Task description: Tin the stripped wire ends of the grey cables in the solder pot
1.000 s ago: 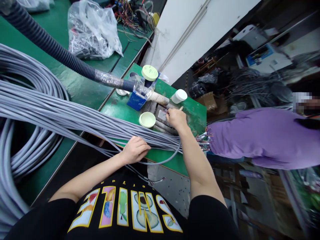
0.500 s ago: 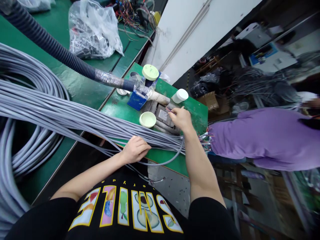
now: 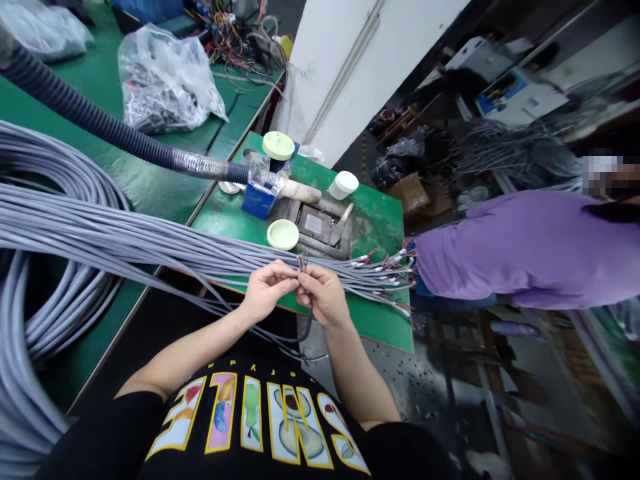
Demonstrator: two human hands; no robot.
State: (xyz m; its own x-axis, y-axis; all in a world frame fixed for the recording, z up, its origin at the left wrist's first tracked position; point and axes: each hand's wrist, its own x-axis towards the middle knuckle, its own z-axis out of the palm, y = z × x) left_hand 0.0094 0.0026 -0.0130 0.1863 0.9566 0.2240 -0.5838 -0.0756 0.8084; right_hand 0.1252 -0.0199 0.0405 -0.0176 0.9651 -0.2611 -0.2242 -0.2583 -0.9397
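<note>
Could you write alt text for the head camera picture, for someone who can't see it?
Seen from above, a person's left hand and right hand pinch the stripped, coloured wire ends of one grey cable over a green workbench. A thick bundle of grey cables crosses the bench from the left; beyond it sit round pale-green lids and a metal fixture.

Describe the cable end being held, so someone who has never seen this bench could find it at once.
Start at the small green table and the grey cable bundle lying across it. At its near edge, the left hand and right hand pinch one cable end. Unlike the other ends fanned out to the right, its coloured wires point upward between the fingertips.
</note>
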